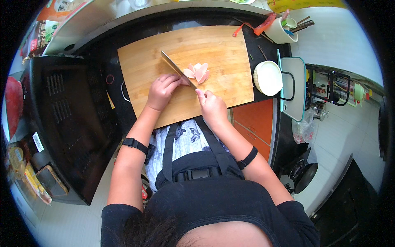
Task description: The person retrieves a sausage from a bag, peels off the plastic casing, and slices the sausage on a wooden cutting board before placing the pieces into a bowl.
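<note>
On the wooden cutting board (pixel 139 61) my left hand (pixel 162 92) steadies a piece of pink sausage (pixel 185 81), its fingers curled close to the blade. My right hand (pixel 213 106) grips the handle of a wide kitchen knife (pixel 172 64), whose blade slants up and left across the board. The blade stands right beside the sausage piece; whether it touches the board cannot be told. Beyond the knife, on its right side, lies a small overlapping pile of oval sausage slices (pixel 198 72). My fingers hide part of the held piece.
A black microwave-like appliance (pixel 68 123) stands left of the board. To the right are a white bowl (pixel 268 77), a teal-edged cutting board (pixel 293 92) upright in a rack, and a white utensil holder (pixel 277 32). Torn red packaging (pixel 265 24) lies by the board's far right corner.
</note>
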The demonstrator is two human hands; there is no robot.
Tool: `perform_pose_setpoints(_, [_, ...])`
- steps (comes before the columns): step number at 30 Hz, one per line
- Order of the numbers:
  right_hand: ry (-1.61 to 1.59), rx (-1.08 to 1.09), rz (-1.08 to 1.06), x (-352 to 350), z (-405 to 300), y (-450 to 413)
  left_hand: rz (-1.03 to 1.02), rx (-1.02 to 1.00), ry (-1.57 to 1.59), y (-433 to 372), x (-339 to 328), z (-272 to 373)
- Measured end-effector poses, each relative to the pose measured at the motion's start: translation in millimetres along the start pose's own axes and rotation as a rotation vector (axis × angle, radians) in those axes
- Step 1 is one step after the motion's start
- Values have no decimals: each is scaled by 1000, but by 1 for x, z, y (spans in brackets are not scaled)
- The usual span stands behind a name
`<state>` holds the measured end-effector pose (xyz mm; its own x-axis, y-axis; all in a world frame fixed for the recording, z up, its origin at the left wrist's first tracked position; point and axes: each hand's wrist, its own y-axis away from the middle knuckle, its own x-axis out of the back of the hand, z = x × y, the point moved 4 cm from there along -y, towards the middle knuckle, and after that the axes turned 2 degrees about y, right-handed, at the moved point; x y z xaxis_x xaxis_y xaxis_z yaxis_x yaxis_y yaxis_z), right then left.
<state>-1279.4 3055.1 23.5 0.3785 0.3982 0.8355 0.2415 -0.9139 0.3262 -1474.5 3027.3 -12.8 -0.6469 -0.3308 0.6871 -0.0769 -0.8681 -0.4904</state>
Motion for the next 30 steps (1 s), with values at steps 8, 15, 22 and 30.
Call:
perform_pose_setpoints(8, [-165, -7, -16, 4, 18, -14, 16, -37, -35, -4, 6, 3])
perform_pose_setpoints(15, [-142, 19, -7, 14, 1, -1, -8, 24, 3, 3, 5, -5])
perform_pose_setpoints(22, [-125, 47, 19, 12, -1, 1, -2, 4, 4, 3, 4, -6])
perform_pose_setpoints(30, [63, 30, -11, -5, -6, -1, 4, -5, 17, 4, 5, -4])
